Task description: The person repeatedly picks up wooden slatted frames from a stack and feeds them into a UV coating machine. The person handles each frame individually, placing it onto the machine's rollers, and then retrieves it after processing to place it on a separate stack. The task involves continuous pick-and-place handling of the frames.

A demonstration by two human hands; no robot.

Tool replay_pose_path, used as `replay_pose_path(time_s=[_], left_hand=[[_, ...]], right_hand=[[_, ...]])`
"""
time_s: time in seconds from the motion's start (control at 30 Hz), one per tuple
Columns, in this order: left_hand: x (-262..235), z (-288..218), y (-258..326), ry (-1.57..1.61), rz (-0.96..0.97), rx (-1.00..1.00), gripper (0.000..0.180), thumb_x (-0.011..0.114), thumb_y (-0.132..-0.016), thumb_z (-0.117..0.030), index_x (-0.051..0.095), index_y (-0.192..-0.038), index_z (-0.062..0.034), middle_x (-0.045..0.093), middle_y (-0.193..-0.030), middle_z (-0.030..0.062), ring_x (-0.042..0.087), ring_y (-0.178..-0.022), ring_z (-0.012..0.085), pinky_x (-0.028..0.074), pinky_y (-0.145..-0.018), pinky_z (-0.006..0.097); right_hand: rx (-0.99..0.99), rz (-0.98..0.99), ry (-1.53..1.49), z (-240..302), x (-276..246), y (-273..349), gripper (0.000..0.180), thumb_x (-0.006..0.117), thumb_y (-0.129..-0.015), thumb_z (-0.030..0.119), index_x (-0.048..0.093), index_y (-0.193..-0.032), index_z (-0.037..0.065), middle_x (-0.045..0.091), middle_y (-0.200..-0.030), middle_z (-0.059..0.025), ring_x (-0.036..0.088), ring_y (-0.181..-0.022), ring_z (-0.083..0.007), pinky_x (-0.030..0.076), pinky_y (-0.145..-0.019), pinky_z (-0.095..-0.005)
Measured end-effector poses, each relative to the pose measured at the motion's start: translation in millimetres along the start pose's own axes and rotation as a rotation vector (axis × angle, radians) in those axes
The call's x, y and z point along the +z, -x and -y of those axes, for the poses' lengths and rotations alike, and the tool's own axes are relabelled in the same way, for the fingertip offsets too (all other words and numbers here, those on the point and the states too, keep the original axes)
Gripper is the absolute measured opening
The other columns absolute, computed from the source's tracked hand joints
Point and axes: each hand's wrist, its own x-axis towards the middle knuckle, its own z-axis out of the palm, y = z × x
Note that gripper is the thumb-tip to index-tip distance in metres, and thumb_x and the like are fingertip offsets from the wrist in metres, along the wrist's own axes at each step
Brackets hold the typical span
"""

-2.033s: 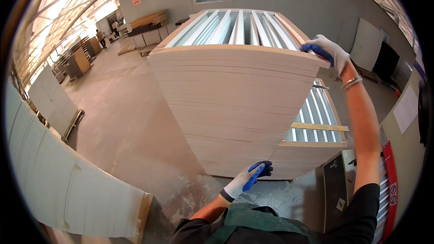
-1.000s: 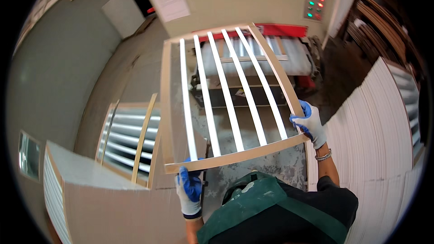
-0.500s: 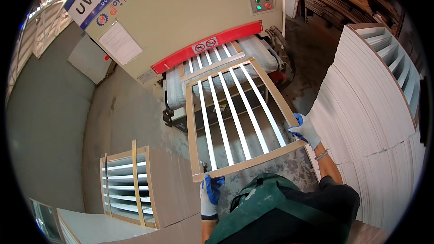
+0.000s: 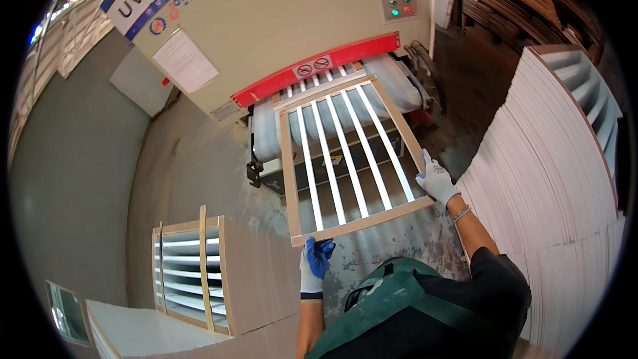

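Centre of the frame, slatted panel (image 4: 347,159): rectangular; flat tan rails, five glossy white slats; far end over textured conveyor belt (image 4: 392,83), contact unclear.
Left hand (image 4: 318,262), lower centre: white-and-blue gloved, gripping near-left corner.
Right hand (image 4: 436,181): similarly gloved, gripping right rail.
Red guard (image 4: 359,50): two prohibition symbols (image 4: 312,66).
Beige machine (image 4: 286,20), top: lettered sign (image 4: 149,0), upper left.

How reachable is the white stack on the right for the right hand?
Likely yes, once free: the right hand holds the slatted frame, but the white stack stands close on its right, nothing visible between.
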Motion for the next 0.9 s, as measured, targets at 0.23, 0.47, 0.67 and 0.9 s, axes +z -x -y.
replay_pose_path(time_s=[0.23, 0.47, 0.67, 0.9], left_hand=[[-6.2, 2.4, -11.8, 0.056, 0.052, 0.003, 0.051, 0.053, -0.103, -0.043, 0.053, -0.133, -0.0012, 0.066, -0.122, 0.0169, 0.066, -0.101, 0.0243, 0.051, -0.089, 0.035], [-21.0, 14.2, 3.7, 0.006, 0.025, -0.077, 0.049, 0.052, -0.104, -0.039, 0.053, -0.134, -0.0001, 0.066, -0.119, 0.0152, 0.065, -0.104, 0.0243, 0.05, -0.096, 0.037], [-48.0, 20.5, 34.1, 0.032, -0.086, -0.107, 0.048, 0.05, -0.105, -0.036, 0.054, -0.132, 0.003, 0.066, -0.116, 0.0148, 0.065, -0.103, 0.0248, 0.051, -0.096, 0.038], [-80.8, 21.5, 76.8, 0.133, -0.086, 0.027, 0.05, 0.051, -0.105, -0.033, 0.049, -0.137, 0.0052, 0.064, -0.12, 0.0156, 0.064, -0.107, 0.0247, 0.05, -0.099, 0.037]], right_hand=[[0.03, 0.06, 0.096, 23.8, 9.0, -35.1, 0.081, 0.058, -0.09, 0.03, 0.019, -0.158, 0.009, 0.062, -0.12, -0.0269, 0.064, -0.108, -0.0401, 0.05, -0.095, -0.0469], [-0.075, 0.003, 0.03, 20.1, 31.3, -80.9, 0.08, 0.062, -0.087, 0.026, 0.026, -0.154, 0.002, 0.066, -0.109, -0.0286, 0.064, -0.103, -0.0412, 0.05, -0.093, -0.0475], [-0.101, 0.01, 0.089, 26.1, 36.5, -121.5, 0.083, 0.062, -0.086, 0.026, 0.023, -0.155, 0.002, 0.066, -0.109, -0.0286, 0.065, -0.103, -0.0402, 0.05, -0.093, -0.0475], [-0.17, 0.026, -0.256, 38.7, 38.0, -155.6, 0.08, 0.061, -0.081, 0.011, 0.027, -0.153, 0.001, 0.065, -0.077, -0.022, 0.065, -0.053, -0.0309, 0.052, -0.049, -0.0427]])
